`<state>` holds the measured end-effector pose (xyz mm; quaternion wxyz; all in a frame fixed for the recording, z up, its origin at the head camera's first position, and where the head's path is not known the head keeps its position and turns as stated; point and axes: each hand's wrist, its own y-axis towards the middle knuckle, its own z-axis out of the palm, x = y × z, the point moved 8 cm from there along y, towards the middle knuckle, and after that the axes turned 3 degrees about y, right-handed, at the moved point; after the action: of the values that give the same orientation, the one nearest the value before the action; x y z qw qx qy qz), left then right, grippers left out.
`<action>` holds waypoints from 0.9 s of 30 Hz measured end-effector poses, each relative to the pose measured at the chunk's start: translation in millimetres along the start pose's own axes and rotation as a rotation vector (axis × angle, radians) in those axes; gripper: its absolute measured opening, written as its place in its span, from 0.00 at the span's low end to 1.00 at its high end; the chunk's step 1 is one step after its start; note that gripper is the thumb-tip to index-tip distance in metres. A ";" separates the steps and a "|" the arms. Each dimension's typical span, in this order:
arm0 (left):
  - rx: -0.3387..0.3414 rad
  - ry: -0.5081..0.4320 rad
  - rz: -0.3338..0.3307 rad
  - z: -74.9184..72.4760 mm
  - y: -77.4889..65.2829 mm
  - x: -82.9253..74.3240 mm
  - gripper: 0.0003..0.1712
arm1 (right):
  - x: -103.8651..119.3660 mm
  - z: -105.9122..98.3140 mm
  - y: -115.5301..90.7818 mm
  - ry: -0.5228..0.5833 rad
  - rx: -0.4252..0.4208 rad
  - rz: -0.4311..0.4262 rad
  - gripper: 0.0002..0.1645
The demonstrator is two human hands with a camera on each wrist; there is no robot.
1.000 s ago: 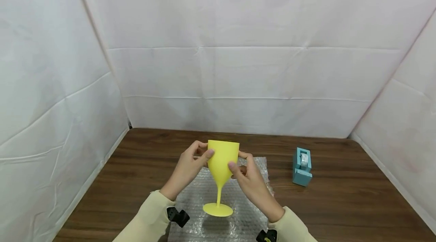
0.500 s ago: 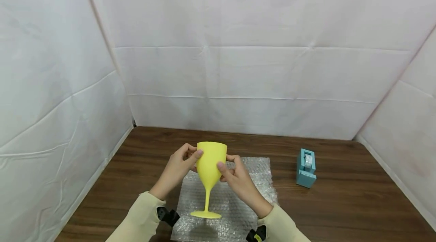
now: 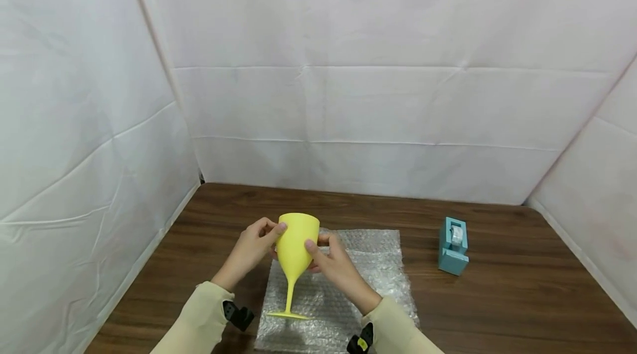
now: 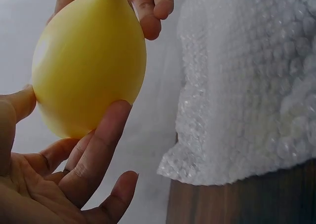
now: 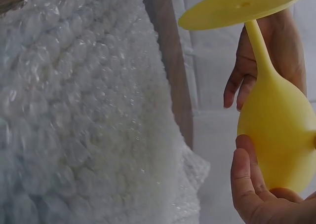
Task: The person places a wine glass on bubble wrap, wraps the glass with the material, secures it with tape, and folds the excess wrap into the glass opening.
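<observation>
A yellow wine goblet [image 3: 297,243] is held up between both hands over a sheet of bubble wrap [image 3: 368,271]. My left hand [image 3: 252,246] grips its bowl from the left, thumb on the near side. From the right, my right hand [image 3: 334,265] holds the same bowl lower down, thumb in front. The goblet leans slightly, its base toward the lower left. In the left wrist view the bowl [image 4: 91,61] sits between thumb and fingers. The right wrist view shows the round foot [image 5: 242,7] lifted clear of the bubble wrap.
A teal tape dispenser [image 3: 453,246] with a roll of clear tape stands on the dark wooden table [image 3: 507,276] to the right. White cloth walls [image 3: 368,105] enclose the table at the back and both sides.
Both hands and the goblet have shifted left and slightly down in the head view. The goblet now tilts more, and its foot is seen nearly edge-on. The head view has turned slightly.
</observation>
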<state>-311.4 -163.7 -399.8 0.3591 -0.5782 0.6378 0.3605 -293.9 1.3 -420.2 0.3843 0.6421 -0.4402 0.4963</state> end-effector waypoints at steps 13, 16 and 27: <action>0.027 -0.041 -0.070 2.8 2.8 26.6 0.30 | -21.7 10.3 8.3 -0.022 0.015 0.058 0.36; 0.036 -0.052 -0.077 4.2 3.2 30.5 0.30 | -24.9 11.7 10.0 -0.023 0.020 0.062 0.35; 0.048 -0.060 -0.118 6.5 6.3 45.8 0.30 | -34.7 17.3 14.5 -0.016 0.023 0.097 0.34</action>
<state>-320.8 -179.5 -442.7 0.4124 -0.5952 0.6000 0.3402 -306.5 -13.0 -456.9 0.3487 0.6286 -0.4680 0.5141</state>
